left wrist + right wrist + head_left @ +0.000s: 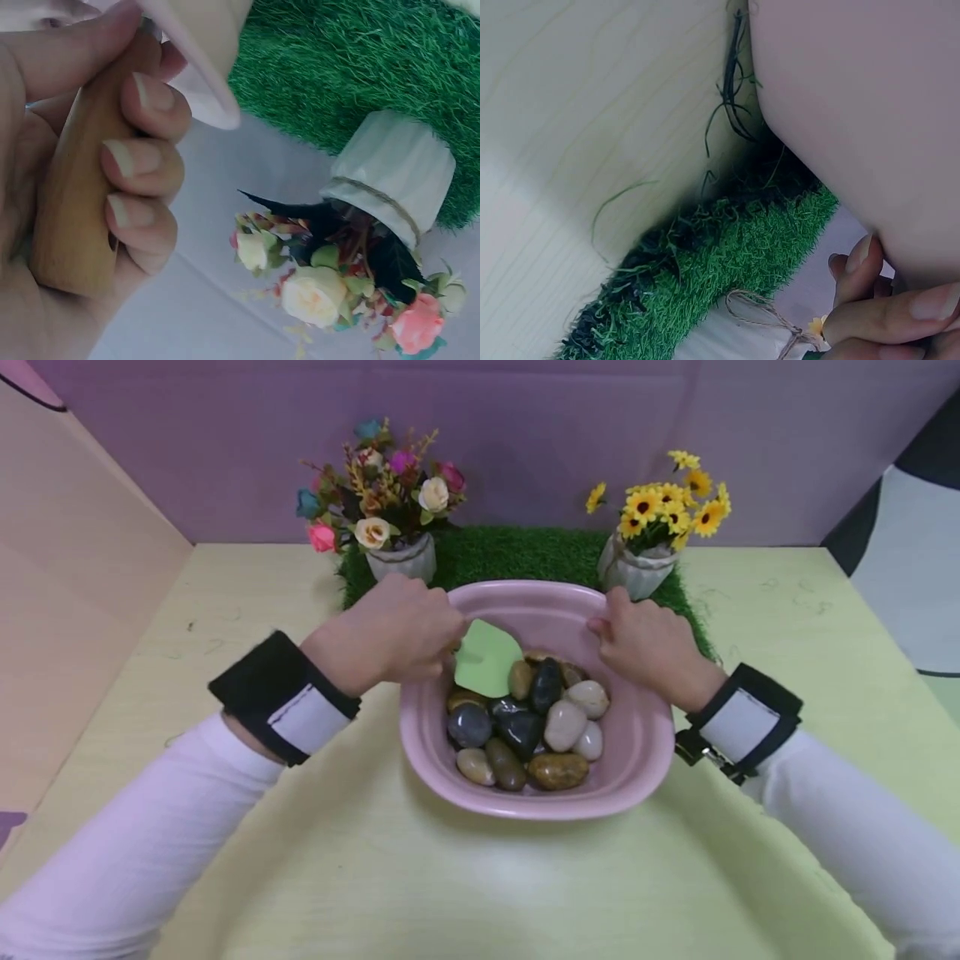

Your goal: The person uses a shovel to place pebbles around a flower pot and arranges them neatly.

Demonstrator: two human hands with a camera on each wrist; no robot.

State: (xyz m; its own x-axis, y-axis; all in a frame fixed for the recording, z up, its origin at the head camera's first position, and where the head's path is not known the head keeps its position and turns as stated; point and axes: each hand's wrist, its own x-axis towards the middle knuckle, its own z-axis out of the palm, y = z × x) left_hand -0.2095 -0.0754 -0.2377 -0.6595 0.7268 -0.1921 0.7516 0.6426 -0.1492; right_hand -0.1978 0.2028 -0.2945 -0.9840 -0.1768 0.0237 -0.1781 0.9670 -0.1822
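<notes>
A glossy pink basin (536,810) with a broad rounded rim sits at the centre of the head view, holding smooth stones (521,731): glossy black, mottled brown, and milky white. A thin, matte, pale-green blade (487,664) with a curved outline leans over the stones at the basin's upper left.

The person's left hand (397,631), at centre left, is clenched beside that blade. Only the left wrist view reveals what it grasps: a smooth, pale-brown wooden handle (79,202), rounded and grained, with three fingertips wrapped across it and the thumb along its upper end. The join between handle and blade is hidden.

The person's right hand (651,639) grips the basin's rim at upper right; the right wrist view shows its fingers bent at the edge, lower right, and the basin's smooth outer wall filling the upper right.

Along the top of the head view, shaggy green artificial turf (517,552) carries two fluted whitish pots, one with mixed roses (390,485), the other with yellow daisies (667,510). The wrist views add coarse twine round the pots, tied in a bow on the daisy one, and, on the right, frayed strands strewn over the wood-grained table (360,877).
</notes>
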